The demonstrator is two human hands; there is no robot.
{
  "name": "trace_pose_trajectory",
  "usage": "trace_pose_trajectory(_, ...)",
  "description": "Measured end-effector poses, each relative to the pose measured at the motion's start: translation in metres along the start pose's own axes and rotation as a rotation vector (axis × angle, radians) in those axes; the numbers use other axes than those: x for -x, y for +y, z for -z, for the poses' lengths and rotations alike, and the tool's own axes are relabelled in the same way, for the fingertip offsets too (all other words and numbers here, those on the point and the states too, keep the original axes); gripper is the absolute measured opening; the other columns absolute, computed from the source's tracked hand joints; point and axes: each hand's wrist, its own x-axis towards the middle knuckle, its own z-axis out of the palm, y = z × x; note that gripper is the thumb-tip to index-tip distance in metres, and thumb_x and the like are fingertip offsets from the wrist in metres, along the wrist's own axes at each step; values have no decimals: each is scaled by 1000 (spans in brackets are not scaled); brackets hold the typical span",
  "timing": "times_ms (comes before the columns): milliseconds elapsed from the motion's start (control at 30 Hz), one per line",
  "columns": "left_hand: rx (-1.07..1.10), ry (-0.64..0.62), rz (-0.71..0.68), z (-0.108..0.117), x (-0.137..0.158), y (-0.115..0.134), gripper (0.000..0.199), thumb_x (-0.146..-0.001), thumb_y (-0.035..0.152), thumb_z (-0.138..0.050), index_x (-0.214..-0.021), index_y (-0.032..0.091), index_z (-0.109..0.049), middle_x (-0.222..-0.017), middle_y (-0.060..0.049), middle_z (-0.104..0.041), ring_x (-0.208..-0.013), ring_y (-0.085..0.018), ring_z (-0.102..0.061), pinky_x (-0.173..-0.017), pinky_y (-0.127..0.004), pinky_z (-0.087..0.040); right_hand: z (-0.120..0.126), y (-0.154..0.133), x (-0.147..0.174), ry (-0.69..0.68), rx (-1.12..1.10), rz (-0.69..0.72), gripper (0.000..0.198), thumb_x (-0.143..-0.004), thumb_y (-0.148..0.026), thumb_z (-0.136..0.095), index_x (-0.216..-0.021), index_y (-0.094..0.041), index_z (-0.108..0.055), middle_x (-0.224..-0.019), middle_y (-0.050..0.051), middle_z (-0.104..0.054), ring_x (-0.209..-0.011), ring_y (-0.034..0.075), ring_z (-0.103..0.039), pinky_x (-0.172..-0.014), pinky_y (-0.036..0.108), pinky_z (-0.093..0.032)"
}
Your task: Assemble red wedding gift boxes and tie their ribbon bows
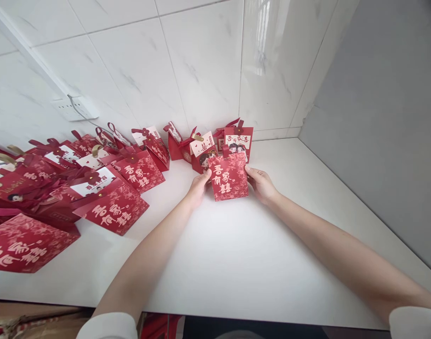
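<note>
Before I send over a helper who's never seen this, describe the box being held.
On the white table, look below the tiled wall, right of the cluster of boxes. There, a red box with pale writing is between the left hand and the right hand. Unlike its neighbours, it alone is held.

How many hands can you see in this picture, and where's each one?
2. The left hand grips the left side of the red box held over the white tabletop; the right hand grips its right side. No other hands show.
</note>
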Motion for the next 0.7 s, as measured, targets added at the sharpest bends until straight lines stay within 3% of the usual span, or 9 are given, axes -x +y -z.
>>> trace_pose_trajectory(167,29,68,-63,5,-4,2,37,-71,48,-77,-92,17,-74,-96,-7,-75,-90,-21,-67,-89,-35,-46,-6,7,3,35,-28,-4,22,-69,-43,-81,-81,-26,-74,-87,-1,-73,-85,18,-65,-84,30,-48)
trace_pose_trajectory(367,-116,-15,-38,17,-8,1,34,-66,40,-82,-91,18,-76,-100,-7,-75,-95,-21,-66,-96,-36,-43,-2,12,-3,129,-36,-30,31,-58,-43,-87,-78,-24,-72,-89,0,-73,-88,20,-64,-85,33,-49)
trace_pose_trajectory(467,-190,-44,-19,22,-11,-1,32,-63,36,-84,-87,17,-76,-101,-7,-75,-97,-22,-66,-100,-37,-40,0,12,-4,153,-37,-52,33,-56,-45,-88,-72,-23,-69,-83,0,-72,-80,19,-64,-80,34,-50)
trace_pose_trajectory(600,-192,-45,14,26,-13,-1,32,-60,37,-86,-82,16,-76,-98,-8,-75,-96,-23,-66,-101,-40,-39,3,12,-5,148,-28,-77,35,-55,-45,-88,-64,-22,-63,-73,-2,-68,-68,15,-60,-73,31,-48)
trace_pose_trajectory(700,-211,-89,20,28,-12,0,34,-61,38,-85,-84,15,-76,-102,-10,-74,-99,-25,-66,-103,-41,-38,8,11,-6,107,44,-63,35,-56,-46,-87,-65,-22,-64,-75,-1,-68,-71,16,-60,-77,32,-47)
